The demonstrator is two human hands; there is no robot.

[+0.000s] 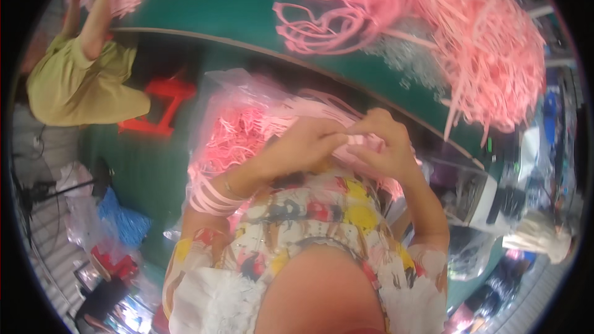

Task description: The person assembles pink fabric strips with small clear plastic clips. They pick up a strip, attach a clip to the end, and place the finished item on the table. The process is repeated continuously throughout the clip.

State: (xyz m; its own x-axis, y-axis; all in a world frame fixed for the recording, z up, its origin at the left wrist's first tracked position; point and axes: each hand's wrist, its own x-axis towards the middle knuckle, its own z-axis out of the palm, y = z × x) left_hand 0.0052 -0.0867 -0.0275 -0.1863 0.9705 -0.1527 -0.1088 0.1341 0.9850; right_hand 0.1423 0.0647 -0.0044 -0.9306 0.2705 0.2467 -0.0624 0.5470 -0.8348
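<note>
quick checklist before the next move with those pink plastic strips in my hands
1. Left hand grips the bundle of thin pink plastic strips: ok.
2. Right hand pinches the same bundle at its end: ok.
3. Pink bands looped over the left wrist sit clear of the fingers: ok.
4. Clear plastic bag of pink strips lies open below the hands: ok.
5. Big pile of pink plastic strips stays on the green table: ok.
6. Strips in the bundle aligned: cannot tell, hands cover them.
</note>
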